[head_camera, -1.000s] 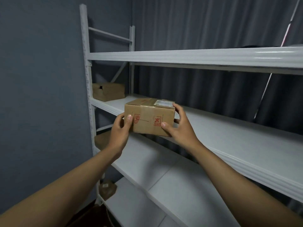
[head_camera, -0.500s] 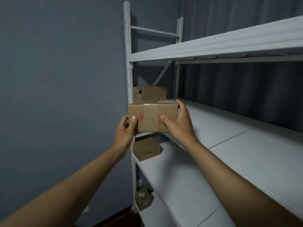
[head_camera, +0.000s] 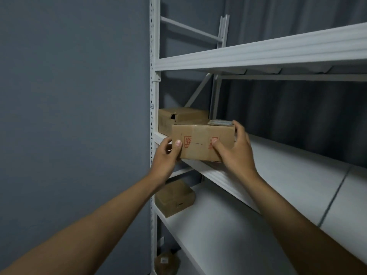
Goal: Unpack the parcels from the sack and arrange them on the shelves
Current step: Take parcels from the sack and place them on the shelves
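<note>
At the left end of a white shelf (head_camera: pixel 278 175), both arms reach out, left hand (head_camera: pixel 165 155) and right hand (head_camera: pixel 236 153) gripping a taped cardboard parcel (head_camera: pixel 200 143) at the shelf's front edge, fingers curled round its sides.

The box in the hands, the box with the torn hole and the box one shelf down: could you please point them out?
held box (head_camera: pixel 200 144), head view, front face
torn box (head_camera: pixel 183 116), head view, front face
lower box (head_camera: pixel 174 198), head view, top face
</note>
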